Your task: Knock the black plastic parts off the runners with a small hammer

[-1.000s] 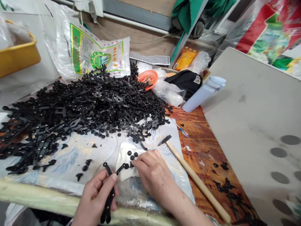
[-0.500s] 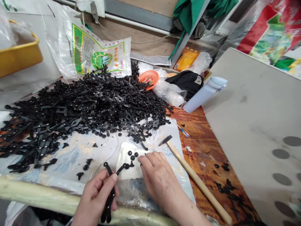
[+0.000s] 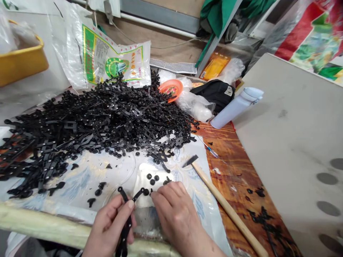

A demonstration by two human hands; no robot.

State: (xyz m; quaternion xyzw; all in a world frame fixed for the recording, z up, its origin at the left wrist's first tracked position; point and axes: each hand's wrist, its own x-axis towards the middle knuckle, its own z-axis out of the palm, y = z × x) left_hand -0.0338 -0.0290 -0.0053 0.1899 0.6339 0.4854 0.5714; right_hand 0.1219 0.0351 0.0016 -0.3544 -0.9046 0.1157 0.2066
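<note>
My left hand point(image 3: 108, 225) grips a black jointed linkage point(image 3: 125, 228) between thumb and fingers. The linkage's two upper arms spread apart, and one bears a round black cap point(image 3: 146, 192) near its tip. Just right of that cap, my right hand point(image 3: 175, 210) has its fingertips pinched on a small black plug point(image 3: 151, 192), mostly covered by the fingers. Several round black caps point(image 3: 152, 181) lie on the white pad point(image 3: 142, 173) beyond the fingers. More dark pieces point(image 3: 167, 181) lie by the right knuckles, partly hidden.
A large heap of black linkages point(image 3: 107, 114) covers the back left of the table. A wooden-handled hammer point(image 3: 227, 207) lies at right, near a thin screwdriver point(image 3: 210, 149). Behind stand a pale blue bottle point(image 3: 235, 109) and an orange plate point(image 3: 170, 90). A grey panel point(image 3: 289, 117) rises at right.
My right hand has moved left and slightly down, its fingertips now at the small plug beside the linkage. The left hand holds the linkage almost unmoved. The view has shifted slightly.
</note>
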